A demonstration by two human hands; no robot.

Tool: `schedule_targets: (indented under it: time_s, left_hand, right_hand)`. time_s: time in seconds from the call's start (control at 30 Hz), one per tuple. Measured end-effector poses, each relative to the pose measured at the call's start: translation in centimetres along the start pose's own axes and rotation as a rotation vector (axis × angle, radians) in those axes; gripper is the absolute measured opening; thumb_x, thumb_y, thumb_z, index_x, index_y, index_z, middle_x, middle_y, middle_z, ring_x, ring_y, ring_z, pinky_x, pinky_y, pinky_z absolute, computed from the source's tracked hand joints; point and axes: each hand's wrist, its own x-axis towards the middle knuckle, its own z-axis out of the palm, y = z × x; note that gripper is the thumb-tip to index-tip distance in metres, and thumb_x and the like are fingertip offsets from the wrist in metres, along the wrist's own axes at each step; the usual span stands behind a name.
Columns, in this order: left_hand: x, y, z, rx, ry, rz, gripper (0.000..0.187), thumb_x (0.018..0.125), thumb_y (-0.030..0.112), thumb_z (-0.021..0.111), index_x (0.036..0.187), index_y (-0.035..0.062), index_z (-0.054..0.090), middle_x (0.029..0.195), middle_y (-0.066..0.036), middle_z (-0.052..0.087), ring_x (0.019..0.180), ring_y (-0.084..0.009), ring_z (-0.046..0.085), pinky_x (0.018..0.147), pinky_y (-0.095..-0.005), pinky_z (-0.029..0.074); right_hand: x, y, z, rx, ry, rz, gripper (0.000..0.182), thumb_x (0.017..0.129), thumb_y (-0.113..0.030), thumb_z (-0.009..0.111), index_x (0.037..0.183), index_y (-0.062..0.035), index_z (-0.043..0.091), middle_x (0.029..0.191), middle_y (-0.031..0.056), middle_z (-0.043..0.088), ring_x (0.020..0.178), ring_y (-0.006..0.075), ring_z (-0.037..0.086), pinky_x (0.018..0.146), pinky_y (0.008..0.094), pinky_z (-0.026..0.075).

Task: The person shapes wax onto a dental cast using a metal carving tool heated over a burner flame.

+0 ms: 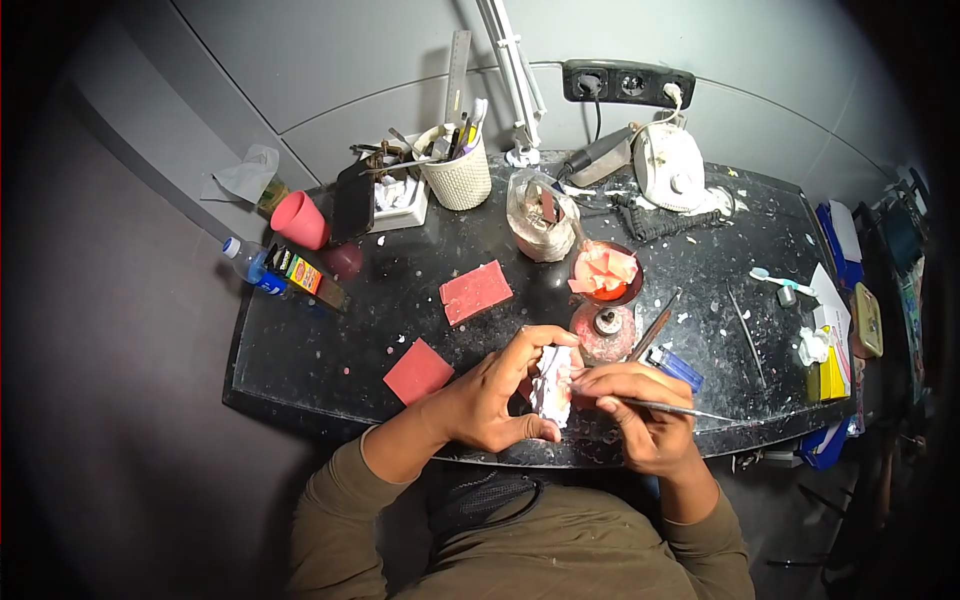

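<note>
My left hand (498,395) is closed around a white plaster dental model (552,388), thumb below and fingers above. Some pinkish material shows on the model's right side. In my right hand (640,405) is a slim metal wax carver (680,409), held like a pen. One end points right; the other meets the model, its tip hidden by my fingers. Just beyond my hands stands a spirit burner (604,332) with a dark top. A pink wax sheet (419,372) lies left of my left hand, and a stack of red wax sheets (476,293) lies farther back.
Behind the burner sits a bowl of pink wax scraps (606,272). A blue lighter (675,368) and a thin metal tool (745,332) lie to the right. A tool cup (457,172), pink cup (300,220) and white device (670,168) stand toward the back.
</note>
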Motion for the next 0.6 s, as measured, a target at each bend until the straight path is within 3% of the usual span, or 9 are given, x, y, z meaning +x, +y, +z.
schedule_targets:
  time_s: [0.1,0.27,0.37,0.5,0.6]
  left_hand:
    - [-0.05,0.24,-0.19,0.061,0.001,-0.018,0.090,0.080,0.026,0.085,0.145,0.0006,0.028,0.127,-0.015,0.050,0.112,-0.0195,0.056,0.096,-0.0358,0.047]
    - [-0.07,0.18,-0.18,0.177,-0.015,-0.010,0.089,0.080,0.022,0.085,0.145,0.0007,0.028,0.125,-0.015,0.051,0.105,-0.0180,0.056,0.094,-0.0348,0.047]
    - [-0.12,0.22,-0.22,0.126,-0.014,-0.050,0.089,0.080,0.022,0.085,0.145,0.0005,0.028,0.126,-0.015,0.051,0.105,-0.0178,0.056,0.094,-0.0349,0.047]
    - [0.05,0.05,-0.07,0.124,-0.023,-0.003,0.088,0.081,0.022,0.085,0.145,-0.0001,0.028,0.126,-0.015,0.051,0.107,-0.0177,0.056,0.095,-0.0353,0.046]
    - [0.03,0.15,-0.19,0.120,-0.010,0.009,0.088,0.081,0.022,0.085,0.144,-0.0004,0.029,0.125,-0.015,0.052,0.108,-0.0181,0.056,0.096,-0.0359,0.046]
  right_hand:
    - [0.04,0.44,0.03,0.022,-0.066,-0.071,0.015,0.083,0.013,0.062,0.095,0.0069,0.069,0.096,0.0190,0.072,0.092,0.0284,0.072,0.083,0.0346,0.057]
    - [0.03,0.21,0.10,-0.015,0.001,-0.005,0.016,0.083,0.014,0.062,0.095,0.0065,0.070,0.096,0.0182,0.072,0.092,0.0281,0.071,0.083,0.0347,0.056]
    - [0.02,0.51,0.02,-0.004,-0.069,-0.045,0.016,0.083,0.014,0.062,0.094,0.0066,0.070,0.096,0.0187,0.072,0.092,0.0271,0.071,0.082,0.0340,0.056]
    - [0.10,0.15,0.11,0.022,0.024,0.031,0.016,0.082,0.014,0.062,0.094,0.0067,0.070,0.096,0.0182,0.072,0.093,0.0285,0.071,0.083,0.0346,0.056]
    - [-0.03,0.77,0.12,0.006,-0.057,-0.055,0.015,0.083,0.013,0.062,0.094,0.0067,0.070,0.096,0.0177,0.072,0.092,0.0283,0.071,0.083,0.0345,0.057]
